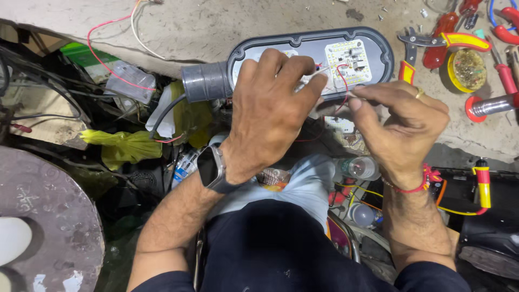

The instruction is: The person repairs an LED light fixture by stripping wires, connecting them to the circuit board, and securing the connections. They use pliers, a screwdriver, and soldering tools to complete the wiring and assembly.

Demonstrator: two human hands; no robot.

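Lamp (308, 46): grey oval housing, upper centre of frame, on my desk (216, 27). My left hand (270, 103): over the lamp, fingers pinched together on a white wire (319, 70). My right hand (403, 127): centre right, fingertips pinched on a red wire (341, 81). Pliers (432, 40): upper right.
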